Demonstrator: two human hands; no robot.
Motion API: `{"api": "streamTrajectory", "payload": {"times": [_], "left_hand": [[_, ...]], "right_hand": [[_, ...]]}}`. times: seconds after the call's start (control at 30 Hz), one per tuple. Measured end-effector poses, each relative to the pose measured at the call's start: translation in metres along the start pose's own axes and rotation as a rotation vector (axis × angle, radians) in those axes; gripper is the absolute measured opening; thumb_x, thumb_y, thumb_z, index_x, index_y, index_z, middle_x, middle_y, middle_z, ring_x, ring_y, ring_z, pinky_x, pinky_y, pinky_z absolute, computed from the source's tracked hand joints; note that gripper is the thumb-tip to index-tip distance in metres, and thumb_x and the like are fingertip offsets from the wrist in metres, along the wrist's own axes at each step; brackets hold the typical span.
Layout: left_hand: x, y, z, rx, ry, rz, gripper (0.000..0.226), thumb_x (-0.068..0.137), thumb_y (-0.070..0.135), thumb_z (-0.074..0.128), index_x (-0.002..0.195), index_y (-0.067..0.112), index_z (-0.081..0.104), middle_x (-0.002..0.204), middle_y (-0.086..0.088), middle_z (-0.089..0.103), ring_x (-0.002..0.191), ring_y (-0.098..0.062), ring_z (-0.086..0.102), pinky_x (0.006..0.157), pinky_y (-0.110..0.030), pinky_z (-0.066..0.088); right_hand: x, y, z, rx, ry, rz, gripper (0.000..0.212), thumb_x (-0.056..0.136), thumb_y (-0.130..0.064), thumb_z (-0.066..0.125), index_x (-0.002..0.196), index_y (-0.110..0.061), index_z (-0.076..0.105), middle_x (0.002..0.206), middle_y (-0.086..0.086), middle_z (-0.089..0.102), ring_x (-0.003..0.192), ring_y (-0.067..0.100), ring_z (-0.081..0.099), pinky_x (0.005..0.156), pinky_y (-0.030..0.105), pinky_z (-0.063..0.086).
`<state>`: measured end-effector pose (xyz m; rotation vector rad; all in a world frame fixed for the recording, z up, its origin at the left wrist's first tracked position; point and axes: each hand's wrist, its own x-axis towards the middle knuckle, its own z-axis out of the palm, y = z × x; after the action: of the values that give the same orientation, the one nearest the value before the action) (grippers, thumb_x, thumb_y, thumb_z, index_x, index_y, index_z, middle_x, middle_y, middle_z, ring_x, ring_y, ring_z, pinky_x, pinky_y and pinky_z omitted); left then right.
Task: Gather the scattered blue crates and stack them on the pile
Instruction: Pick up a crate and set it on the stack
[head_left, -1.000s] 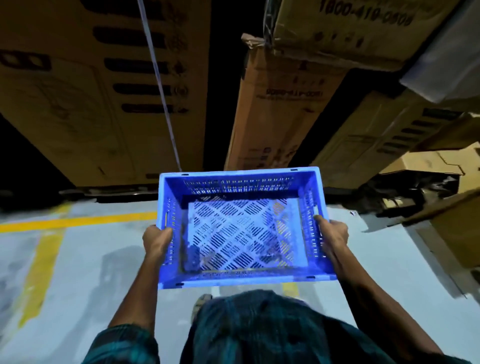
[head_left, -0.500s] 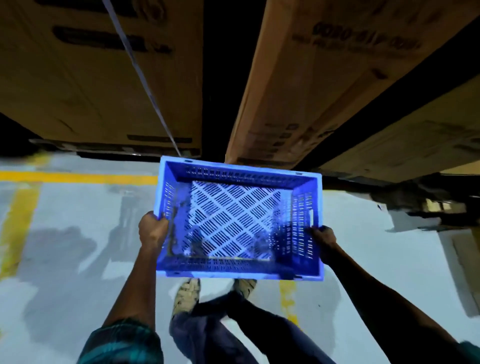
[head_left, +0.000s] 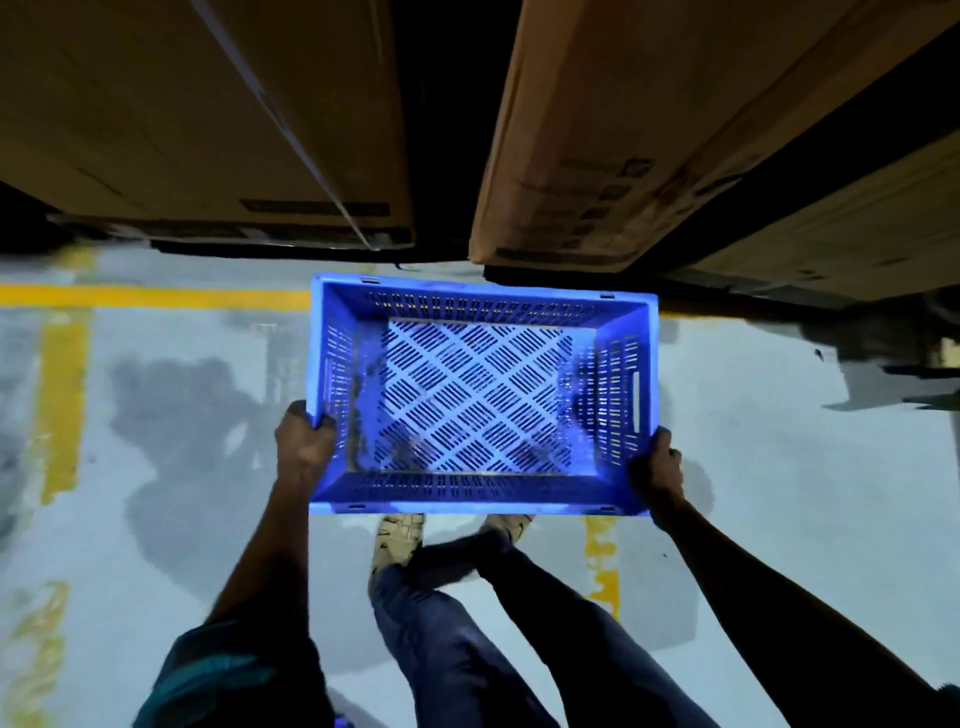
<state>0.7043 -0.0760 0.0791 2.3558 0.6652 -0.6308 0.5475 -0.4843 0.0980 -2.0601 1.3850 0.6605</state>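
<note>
two hands carry one blue crate (head_left: 480, 397), open side up. the left hand (head_left: 304, 441) curls over its near-left rim, the right hand (head_left: 655, 470) grips the near-right corner, fingers mostly hidden beneath. since a second ago the cardboard boxes (head_left: 597, 130) ahead loom closer and the legs have come into stride, so he's walking it along. the pile is nowhere in view; the crate's underside can't be seen.
</note>
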Motion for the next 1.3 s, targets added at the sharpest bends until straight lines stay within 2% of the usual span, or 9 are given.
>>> {"api": "streamTrajectory", "payload": {"times": [0.17,0.5,0.67,0.77,0.93,1.07,1.23,1.27,1.3], "left_hand": [[-0.037,-0.023,0.001,0.040,-0.001,-0.084,0.026,0.089,0.012,0.063,0.105,-0.007,0.057,0.099,-0.033,0.064,0.095,-0.046,0.061,0.079,-0.044,0.046],[-0.046,-0.041,0.004,-0.029,0.135,0.032,0.032,0.091,0.033,0.059,0.096,0.001,0.059,0.089,-0.029,0.066,0.084,-0.046,0.063,0.071,-0.044,0.048],[-0.050,-0.049,0.004,-0.040,0.118,0.058,0.041,0.089,0.041,0.051,0.104,0.003,0.056,0.097,-0.028,0.066,0.090,-0.045,0.063,0.075,-0.043,0.049],[-0.050,-0.040,0.006,0.036,0.083,-0.107,0.025,0.091,0.023,0.055,0.108,0.006,0.051,0.108,-0.029,0.062,0.099,-0.047,0.060,0.082,-0.048,0.048],[-0.050,-0.034,-0.005,-0.009,0.029,-0.110,0.026,0.082,0.005,0.054,0.107,0.006,0.056,0.100,-0.018,0.064,0.087,-0.034,0.061,0.076,-0.041,0.053],[-0.056,-0.049,0.001,-0.457,0.111,-0.275,0.023,0.074,-0.003,0.059,0.091,0.013,0.058,0.084,-0.006,0.061,0.078,-0.021,0.057,0.058,-0.031,0.054],[-0.067,-0.057,0.009,-0.811,0.139,-0.356,0.033,0.069,-0.007,0.060,0.075,0.025,0.056,0.076,0.001,0.062,0.064,-0.018,0.055,0.063,-0.035,0.044],[-0.071,-0.052,0.009,-0.802,0.092,-0.319,0.030,0.066,-0.005,0.057,0.065,0.025,0.059,0.067,0.005,0.059,0.057,-0.014,0.050,0.059,-0.032,0.039],[-0.071,-0.051,0.006,-0.798,0.046,-0.299,0.030,0.065,-0.004,0.055,0.058,0.024,0.059,0.060,0.008,0.056,0.052,-0.013,0.046,0.058,-0.030,0.036]], "right_hand": [[-0.030,0.019,-0.005,0.108,-0.120,0.071,0.031,0.076,-0.014,0.043,0.103,-0.022,0.029,0.097,0.021,0.053,0.078,0.033,0.052,0.064,0.046,0.048],[-0.028,0.035,0.003,0.413,-0.186,0.083,0.052,0.068,-0.008,0.055,0.114,-0.019,0.034,0.111,0.019,0.050,0.091,0.036,0.058,0.077,0.063,0.056],[-0.041,0.031,-0.007,0.729,-0.289,0.082,0.049,0.060,0.005,0.055,0.106,-0.010,0.049,0.108,0.019,0.057,0.077,0.027,0.065,0.052,0.033,0.059],[-0.034,0.033,0.004,0.866,-0.202,0.234,0.050,0.076,0.023,0.036,0.110,-0.008,0.054,0.113,0.026,0.058,0.075,0.039,0.066,0.047,0.040,0.059],[-0.040,0.025,0.019,0.709,0.033,0.316,0.055,0.079,0.007,0.035,0.129,-0.009,0.055,0.116,0.016,0.061,0.094,0.034,0.064,0.044,0.031,0.058],[-0.029,0.051,0.052,0.739,0.127,0.325,0.054,0.075,-0.032,0.053,0.129,-0.024,0.050,0.120,0.013,0.061,0.102,0.042,0.066,0.068,0.050,0.061],[-0.073,0.000,0.057,0.785,0.105,0.358,0.085,0.096,-0.016,0.057,0.154,-0.023,-0.004,0.118,0.000,0.046,0.085,0.021,0.057,0.048,0.013,0.037],[-0.076,-0.002,0.063,0.795,0.058,0.369,0.087,0.095,-0.015,0.058,0.153,-0.029,-0.005,0.113,-0.001,0.051,0.076,0.020,0.059,0.065,0.030,0.056],[-0.077,-0.003,0.069,0.810,-0.015,0.364,0.072,0.096,-0.015,0.058,0.148,-0.033,0.013,0.107,0.002,0.057,0.064,0.018,0.061,0.050,0.027,0.056]]}}
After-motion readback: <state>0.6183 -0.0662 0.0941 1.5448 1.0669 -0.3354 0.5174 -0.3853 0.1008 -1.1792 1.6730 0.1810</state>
